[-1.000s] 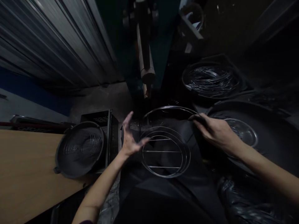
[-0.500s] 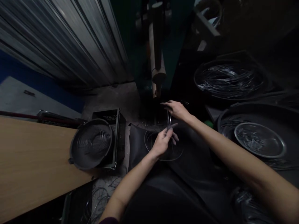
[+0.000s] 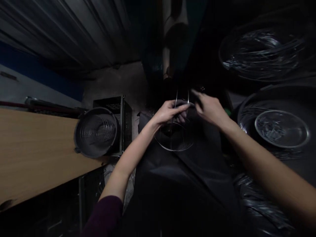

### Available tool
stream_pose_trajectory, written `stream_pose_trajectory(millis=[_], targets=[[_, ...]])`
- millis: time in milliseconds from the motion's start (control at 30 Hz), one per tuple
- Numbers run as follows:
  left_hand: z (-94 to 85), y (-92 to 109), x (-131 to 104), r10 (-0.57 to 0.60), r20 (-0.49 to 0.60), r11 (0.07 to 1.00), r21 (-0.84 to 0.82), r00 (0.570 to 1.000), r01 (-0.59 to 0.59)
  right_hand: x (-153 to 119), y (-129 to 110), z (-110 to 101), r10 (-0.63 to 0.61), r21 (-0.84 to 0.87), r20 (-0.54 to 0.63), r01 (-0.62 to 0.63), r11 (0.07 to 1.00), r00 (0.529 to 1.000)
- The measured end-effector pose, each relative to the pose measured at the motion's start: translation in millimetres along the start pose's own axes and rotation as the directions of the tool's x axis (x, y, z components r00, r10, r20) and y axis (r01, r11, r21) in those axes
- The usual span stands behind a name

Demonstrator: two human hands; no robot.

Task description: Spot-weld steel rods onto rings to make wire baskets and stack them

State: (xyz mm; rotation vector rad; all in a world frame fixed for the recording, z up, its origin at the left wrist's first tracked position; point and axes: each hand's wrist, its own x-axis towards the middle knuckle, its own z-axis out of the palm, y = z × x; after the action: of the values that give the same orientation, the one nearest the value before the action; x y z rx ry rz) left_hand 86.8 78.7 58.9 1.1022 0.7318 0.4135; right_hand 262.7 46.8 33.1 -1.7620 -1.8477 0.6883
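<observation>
Wire | left hand clamped on it | right hand just beside, grip too blurred to tell | hoop below hands

A dark grey round basin overlaps the right edge of the pale wooden surface, with thin metal wire rings lying in it. A black perforated crate stands beside that edge; which of the two bears the basin, I can't tell. Over on the other side, a wide dark round tub holds thin metal rods near its left rim and a clear shallow round dish with small shiny pieces towards the dish's left edge. Beyond the tub's far rim lies a heap of silvery wire.
</observation>
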Motion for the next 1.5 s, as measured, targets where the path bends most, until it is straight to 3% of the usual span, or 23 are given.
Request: stream_pose_trajectory(millis=[67, 133, 233, 300, 367, 467, 533, 600, 667, 767, 867, 933, 1000, 1100, 1167, 1300, 1500], targets=[[2.0, 2.0, 11.5, 0.007, 0.023, 1.0, 0.0, 1.0, -0.007, -31.3, -7.6, 8.6, 0.014, 0.27, 0.218, -0.074, 0.96, 0.976], [4.6, 1.6, 18.3, 0.018, 0.051, 0.999, 0.036, 0.999, -0.019, -55.9, -17.0, 23.7, 0.024, 0.496, 0.377, -0.224, 0.839, 0.926], [2.7, -4.1, 5.6, 0.089, 0.011, 0.981, 0.171, 0.996, -0.089, -70.8, -27.7, 43.3, 0.126, 0.59, 0.436, -0.389, 0.708, 0.891], [-4.5, -15.7, -22.9, 0.194, -0.019, 0.919, 0.353, 0.981, -0.175, -66.7, -28.6, 44.7, 0.189, 0.589, 0.413, -0.42, 0.69, 0.891], [-13.8, -37.8, -60.3, 0.279, 0.02, 0.765, 0.6, 0.96, -0.234, -54.3, -26.0, 37.4, 0.24, 0.62, 0.327, -0.399, 0.675, 0.914], [-26.9, -87.0, -100.6, 0.196, 0.136, 0.376, 0.904, 0.971, -0.203, -28.1, -24.9, 23.8, 0.325, 0.686, 0.229, -0.389, 0.615, 0.918], [-33.8, -118.3, -102.6, 0.176, 0.113, 0.188, 0.971, 0.978, -0.146, -12.4, -29.8, 21.8, 0.352, 0.7, 0.258, -0.426, 0.574, 0.9], [-39.2, -137.1, -88.3, 0.22, 0.059, 0.13, 0.988, 0.974, -0.089, -2.5, -37.7, 27.6, 0.363, 0.711, 0.309, -0.467, 0.525, 0.879], [-44.3, -139.8, -69.8, 0.254, 0.026, 0.142, 0.988, 0.967, -0.064, 1.2, -44.9, 37.8, 0.386, 0.721, 0.352, -0.51, 0.469, 0.853], [-51.5, -122.0, -53.5, 0.277, 0.031, 0.188, 0.978, 0.96, -0.085, 2.2, -49.2, 50.1, 0.415, 0.735, 0.388, -0.548, 0.4, 0.823], [-55.3, -97.7, -48.6, 0.394, 0.032, 0.275, 0.949, 0.918, -0.152, 9.6, -49.1, 48.1, 0.412, 0.789, 0.319, -0.48, 0.384, 0.854], [-56.1, -84.3, -43.6, 0.543, 0.019, 0.339, 0.91, 0.839, -0.24, 19.9, -49.8, 38.0, 0.391, 0.833, 0.245, -0.399, 0.384, 0.887], [-56.9, -73.4, -34.2, 0.701, -0.011, 0.375, 0.857, 0.713, -0.355, 32.6, -52.1, 23.8, 0.345, 0.858, 0.189, -0.325, 0.398, 0.919], [-60.1, -58.6, -14.2, 0.844, -0.031, 0.34, 0.804, 0.536, -0.489, 52.6, -56.6, 3.2, 0.288, 0.866, 0.108, -0.233, 0.443, 0.952], [-63.9, -48.8, -1.5, 0.879, -0.023, 0.302, 0.8, 0.476, -0.519, 65.7, -58.9, -6.5, 0.268, 0.866, 0.058, -0.182, 0.465, 0.962], [-72.7, -33.8, 14.8, 0.895, -0.051, 0.297, 0.808, 0.443, -0.508, 89.4, -60.8, -15.2, 0.243, 0.848, -0.01, -0.12, 0.516, 0.97], [-83.1, -24.2, 25.1, 0.875, -0.085, 0.37, 0.753, 0.477, -0.544, 110.9, -59.8, -13.7, 0.289, 0.807, -0.004, -0.168, 0.566, 0.957]])
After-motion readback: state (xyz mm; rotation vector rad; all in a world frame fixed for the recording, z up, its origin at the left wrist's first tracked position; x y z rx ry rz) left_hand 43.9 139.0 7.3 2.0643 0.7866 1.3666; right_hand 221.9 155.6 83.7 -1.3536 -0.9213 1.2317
